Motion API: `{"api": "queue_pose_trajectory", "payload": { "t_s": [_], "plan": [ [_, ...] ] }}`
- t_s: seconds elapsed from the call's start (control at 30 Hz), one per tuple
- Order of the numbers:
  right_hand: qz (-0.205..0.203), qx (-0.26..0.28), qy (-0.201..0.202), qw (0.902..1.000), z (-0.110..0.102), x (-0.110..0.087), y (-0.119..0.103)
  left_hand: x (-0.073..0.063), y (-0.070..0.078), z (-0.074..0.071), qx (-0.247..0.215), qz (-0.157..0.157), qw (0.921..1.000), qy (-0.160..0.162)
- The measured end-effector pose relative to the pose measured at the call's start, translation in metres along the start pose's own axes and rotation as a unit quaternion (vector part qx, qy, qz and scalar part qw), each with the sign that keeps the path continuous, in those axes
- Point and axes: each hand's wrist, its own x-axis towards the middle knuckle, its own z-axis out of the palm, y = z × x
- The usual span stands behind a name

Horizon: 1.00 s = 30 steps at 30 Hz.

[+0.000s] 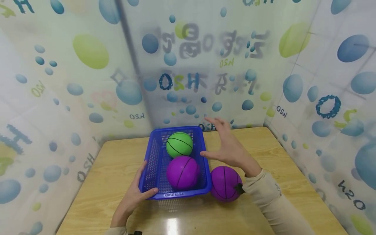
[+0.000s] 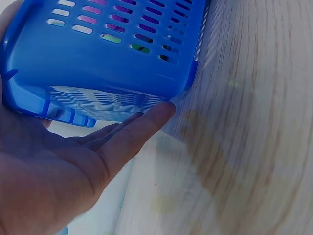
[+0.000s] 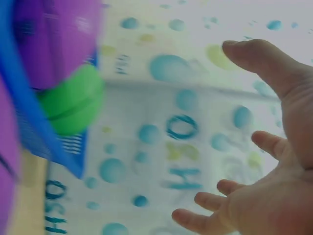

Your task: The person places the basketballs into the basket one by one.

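A blue plastic basket [image 1: 160, 195] with slotted walls stands on the table, holding a green ball [image 1: 179, 145] and a purple ball [image 1: 183, 172] with black basketball lines. My left hand [image 1: 133, 192] grips its near left corner, thumb over the rim and fingers along the outer side. In the left wrist view that hand [image 2: 73, 166] has its fingers stretched along the basket wall [image 2: 98, 63]. My right hand [image 1: 232, 147] is raised over the basket's right edge with fingers spread and nothing in it. Below it, another purple ball [image 1: 224, 182] lies beside the basket, partly covered by the sleeve.
The wooden table [image 1: 100, 182] reaches back to a hanging curtain [image 1: 188, 65] printed with blue and green drops and letters. More of this curtain rises at the left and right sides.
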Motion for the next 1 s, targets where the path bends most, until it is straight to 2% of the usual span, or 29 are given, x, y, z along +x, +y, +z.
{"api": "queue_pose_trajectory", "payload": {
  "t_s": [0.1, 0.2, 0.37, 0.47, 0.67, 0.83, 1.0],
  "plan": [
    [-0.011, 0.042, 0.049, 0.9979, -0.023, -0.003, -0.004, 0.000, -0.002, 0.000, -0.002, 0.000, 1.0000, -0.001],
    [-0.025, 0.102, 0.088, 0.9906, -0.044, -0.006, -0.008, 0.000, -0.002, 0.000, 0.000, 0.000, 1.0000, 0.001],
    [-0.056, 0.157, 0.127, 0.9779, -0.067, -0.012, -0.014, 0.001, -0.001, 0.000, 0.007, -0.001, 1.0000, 0.005],
    [-0.058, 0.172, 0.136, 0.9740, -0.073, -0.016, -0.015, 0.000, 0.001, 0.000, 0.007, -0.001, 1.0000, 0.004],
    [-0.018, 0.203, 0.128, 0.9707, -0.071, -0.025, -0.004, 0.000, 0.001, 0.001, 0.001, 0.002, 1.0000, 0.006],
    [0.028, 0.196, 0.111, 0.9738, -0.057, -0.038, 0.024, 0.001, -0.001, 0.001, 0.002, 0.001, 1.0000, 0.005],
    [0.088, 0.186, 0.092, 0.9742, -0.035, -0.062, 0.052, 0.001, -0.002, 0.001, 0.009, 0.002, 0.9999, 0.005]
  ]
}}
